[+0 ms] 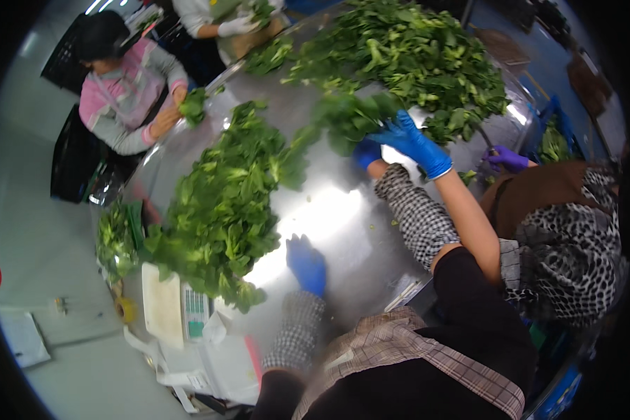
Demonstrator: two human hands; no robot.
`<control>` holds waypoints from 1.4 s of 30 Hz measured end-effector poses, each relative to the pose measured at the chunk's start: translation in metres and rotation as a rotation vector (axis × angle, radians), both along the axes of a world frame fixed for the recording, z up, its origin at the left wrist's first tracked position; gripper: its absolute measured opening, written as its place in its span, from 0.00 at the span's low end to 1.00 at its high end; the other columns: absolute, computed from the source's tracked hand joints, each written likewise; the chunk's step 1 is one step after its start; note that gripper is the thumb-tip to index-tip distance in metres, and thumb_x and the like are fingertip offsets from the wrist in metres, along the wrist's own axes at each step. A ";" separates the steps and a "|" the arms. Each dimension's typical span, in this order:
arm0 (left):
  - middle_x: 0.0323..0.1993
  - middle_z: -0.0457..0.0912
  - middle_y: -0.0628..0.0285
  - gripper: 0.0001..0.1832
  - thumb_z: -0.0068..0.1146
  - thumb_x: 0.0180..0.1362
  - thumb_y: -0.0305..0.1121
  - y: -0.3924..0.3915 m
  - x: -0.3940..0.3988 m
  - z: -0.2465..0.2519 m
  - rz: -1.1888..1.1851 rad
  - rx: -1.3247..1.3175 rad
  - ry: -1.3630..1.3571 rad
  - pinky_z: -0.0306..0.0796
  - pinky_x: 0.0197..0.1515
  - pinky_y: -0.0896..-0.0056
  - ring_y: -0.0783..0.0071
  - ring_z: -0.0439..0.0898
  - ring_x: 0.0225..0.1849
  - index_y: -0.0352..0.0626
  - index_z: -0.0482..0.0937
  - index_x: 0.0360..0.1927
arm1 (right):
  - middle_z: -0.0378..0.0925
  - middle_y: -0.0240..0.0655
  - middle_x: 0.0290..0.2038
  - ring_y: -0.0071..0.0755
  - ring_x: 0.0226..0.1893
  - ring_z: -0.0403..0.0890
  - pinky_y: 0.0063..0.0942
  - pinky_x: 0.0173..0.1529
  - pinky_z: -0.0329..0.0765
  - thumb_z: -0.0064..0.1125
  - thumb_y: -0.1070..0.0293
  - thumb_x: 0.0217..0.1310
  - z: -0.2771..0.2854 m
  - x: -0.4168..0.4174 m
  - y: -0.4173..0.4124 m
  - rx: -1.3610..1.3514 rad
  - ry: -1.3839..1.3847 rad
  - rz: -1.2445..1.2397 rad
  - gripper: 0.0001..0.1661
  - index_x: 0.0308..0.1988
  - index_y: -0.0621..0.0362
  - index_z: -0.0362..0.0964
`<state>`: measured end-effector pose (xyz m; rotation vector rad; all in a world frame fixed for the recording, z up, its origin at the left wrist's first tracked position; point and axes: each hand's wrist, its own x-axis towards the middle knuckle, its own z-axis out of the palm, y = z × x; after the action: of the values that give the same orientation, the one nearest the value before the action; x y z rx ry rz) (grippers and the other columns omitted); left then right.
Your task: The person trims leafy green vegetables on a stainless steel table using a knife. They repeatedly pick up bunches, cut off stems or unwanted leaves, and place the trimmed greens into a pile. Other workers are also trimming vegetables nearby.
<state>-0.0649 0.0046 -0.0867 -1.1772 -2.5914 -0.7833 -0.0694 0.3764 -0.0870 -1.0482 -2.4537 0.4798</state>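
Note:
My left hand (307,266), in a blue glove and a checked sleeve cover, rests palm down on the shiny metal table (346,257) and holds nothing. Its fingers are extended. My right hand (368,153), in a darker-looking blue glove, is blurred at the near edge of a bunch of leafy greens (346,118). A co-worker's blue-gloved hand (407,139) reaches over beside it, touching or nearly touching the same leaves. That arm partly hides my right hand, so its grip is unclear. To the left of my hands spreads a long heap of leafy greens (226,205).
A larger heap of greens (409,52) covers the table's far side. A weighing scale (163,304) and plastic bags (226,367) are at the near left. A co-worker (562,252) leans in closely at right; another person (131,89) handles greens across the table. Yellow tape (125,310) lies near the scale.

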 end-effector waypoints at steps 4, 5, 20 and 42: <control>0.64 0.74 0.39 0.26 0.52 0.59 0.30 -0.002 -0.007 0.001 -0.010 -0.079 0.019 0.62 0.70 0.41 0.35 0.69 0.67 0.34 0.75 0.62 | 0.70 0.41 0.67 0.60 0.67 0.68 0.52 0.65 0.72 0.63 0.64 0.54 0.016 0.034 0.005 0.096 -0.218 0.001 0.29 0.58 0.42 0.77; 0.64 0.74 0.40 0.26 0.53 0.59 0.30 -0.003 -0.007 -0.002 -0.007 -0.085 0.006 0.63 0.69 0.41 0.36 0.69 0.67 0.34 0.75 0.62 | 0.70 0.40 0.66 0.58 0.66 0.68 0.51 0.64 0.73 0.64 0.65 0.52 0.020 0.035 -0.009 0.040 -0.286 0.041 0.31 0.59 0.42 0.75; 0.67 0.71 0.42 0.27 0.54 0.59 0.32 -0.010 -0.010 0.003 -0.010 -0.145 -0.148 0.60 0.71 0.43 0.38 0.66 0.69 0.37 0.74 0.64 | 0.85 0.45 0.46 0.41 0.42 0.88 0.34 0.48 0.82 0.66 0.63 0.63 0.088 -0.032 -0.097 -0.461 0.276 0.256 0.20 0.54 0.54 0.79; 0.67 0.71 0.42 0.32 0.60 0.57 0.33 -0.016 -0.008 0.026 -0.005 -0.050 -0.189 0.65 0.67 0.47 0.44 0.67 0.70 0.35 0.72 0.66 | 0.86 0.43 0.41 0.39 0.41 0.87 0.33 0.48 0.83 0.72 0.53 0.57 0.148 -0.141 -0.195 -0.702 0.173 0.443 0.25 0.50 0.58 0.82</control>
<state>-0.0731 -0.0109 -0.0608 -1.1769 -2.7753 -0.8754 -0.2100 0.1810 0.0606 -0.6271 -2.3911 1.5827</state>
